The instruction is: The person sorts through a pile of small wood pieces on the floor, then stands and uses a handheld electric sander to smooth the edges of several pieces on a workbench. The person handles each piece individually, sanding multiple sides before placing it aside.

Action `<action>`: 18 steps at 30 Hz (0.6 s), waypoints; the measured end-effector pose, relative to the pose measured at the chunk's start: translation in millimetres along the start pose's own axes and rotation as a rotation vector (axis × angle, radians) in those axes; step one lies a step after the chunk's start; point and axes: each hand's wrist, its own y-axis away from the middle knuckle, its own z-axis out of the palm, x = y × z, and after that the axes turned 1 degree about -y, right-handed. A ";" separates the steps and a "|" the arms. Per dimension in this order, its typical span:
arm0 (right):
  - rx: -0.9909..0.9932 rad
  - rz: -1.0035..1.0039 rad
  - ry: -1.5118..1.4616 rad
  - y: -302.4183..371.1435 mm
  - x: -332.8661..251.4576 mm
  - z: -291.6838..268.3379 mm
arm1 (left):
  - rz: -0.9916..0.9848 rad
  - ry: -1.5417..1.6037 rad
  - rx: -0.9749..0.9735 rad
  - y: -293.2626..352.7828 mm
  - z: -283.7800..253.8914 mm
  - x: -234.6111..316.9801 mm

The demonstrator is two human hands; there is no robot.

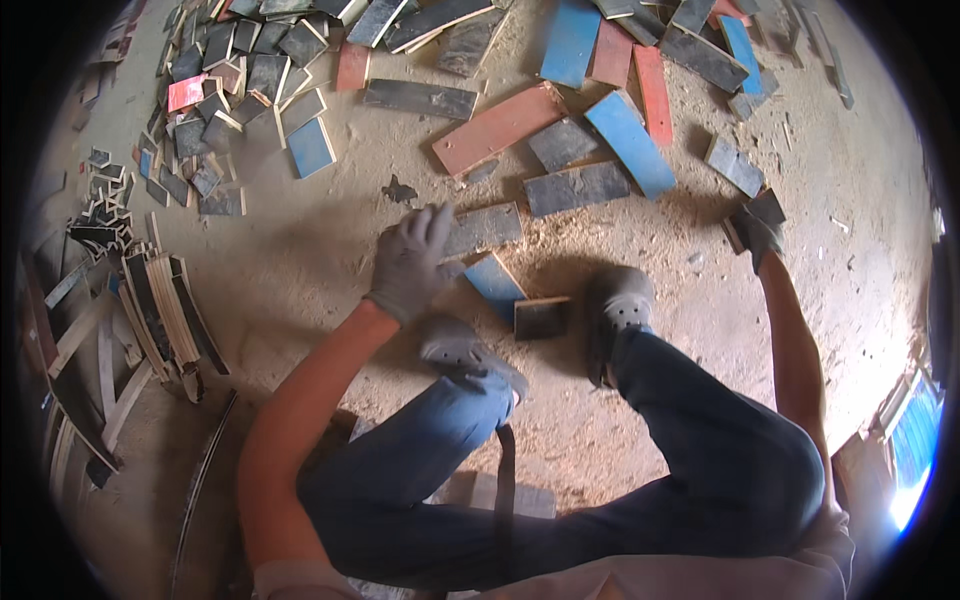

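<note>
Head view: a person sits with bent knees above a floor [700, 340] with sawdust, seen from above
Left arm: it rises from the lower edge, bent at the elbow, the forearm slanting forward and inward to the middle of the floor
Left hand: the gloved left hand [412, 258] is flat, back upward, fingers stretched forward and thumb apart to the right; the fingers look released, and I cannot tell if they touch the dark board
Dark board [485, 230]: it lies on the middle of the floor, its left end just beside the left fingers
Right arm: it reaches far forward on the right side, nearly straight, wrist bent slightly inward
Right hand: the gloved right hand [757, 235] has its fingers curled, grasping a dark block [768, 207] toward the right edge of the floor; the fingertips are partly hidden
Near the right hand: a grey-blue block [735, 165] lies just beyond it
Between the shoes: a blue board [492, 280] and a small black block [541, 318] touch at their ends
Far left floor: a heap of offcuts [215, 110] lies loosely
</note>
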 end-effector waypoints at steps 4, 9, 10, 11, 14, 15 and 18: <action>0.075 -0.034 -0.493 33.3 2.1 -39.1 | -0.034 -0.159 -0.081 -21.5 37.9 6.0; -0.219 -0.457 -0.339 118.8 -73.6 -33.5 | -0.280 0.494 0.011 -29.3 5.3 -57.3; -0.331 -0.466 -0.326 138.1 -113.0 -19.0 | -0.435 0.847 -0.101 -29.7 -4.9 -81.7; -0.436 -0.479 -0.308 162.8 -158.6 -8.9 | -0.421 0.865 0.029 -25.1 -17.7 -113.3; -0.868 -0.279 -0.376 212.4 -209.8 16.5 | -0.461 0.695 0.150 -34.3 -79.9 -150.2; -1.046 -0.323 -0.309 224.4 -220.1 33.2 | -0.421 0.611 0.274 -25.3 -101.6 -163.6; -0.985 -1.292 0.104 261.7 -209.5 90.0 | -0.395 0.262 0.444 -7.2 -115.3 -149.1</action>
